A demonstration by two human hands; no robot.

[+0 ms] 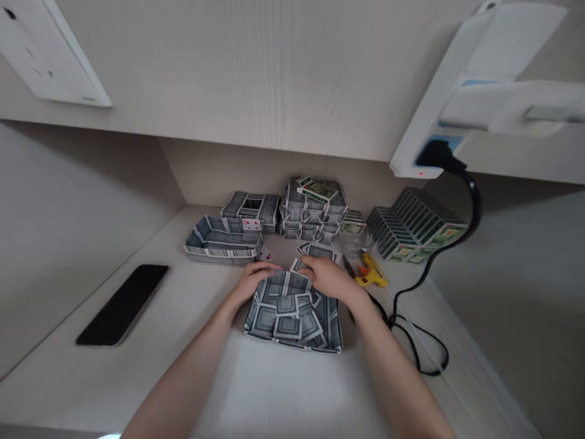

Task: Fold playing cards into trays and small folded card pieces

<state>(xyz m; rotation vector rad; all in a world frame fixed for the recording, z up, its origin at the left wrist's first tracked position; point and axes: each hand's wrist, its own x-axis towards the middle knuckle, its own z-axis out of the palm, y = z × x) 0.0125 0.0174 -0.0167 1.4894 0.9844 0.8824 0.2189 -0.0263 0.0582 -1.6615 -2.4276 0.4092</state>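
Note:
In front of me stands an open box (339,326) built from grey-backed playing cards, with several loose playing cards (288,327) lying face down in it. My left hand (252,281) grips the box at its far left corner, fingers reaching along the far wall. Over the far right part of the box, my right hand (329,279) pinches a playing card (297,266) between thumb and fingers. Just behind that hand, more cards (320,250) lie in a loose spread on the table. The right fingertips are partly hidden by the hand.
Behind are an open card tray (223,251), a card box with an opening (267,210), and stacked card boxes (313,213) topped by a card packet (320,191). To the right lie a yellow glue gun (371,271), a black cable (414,286) and card packs (414,225); left, a phone (123,305).

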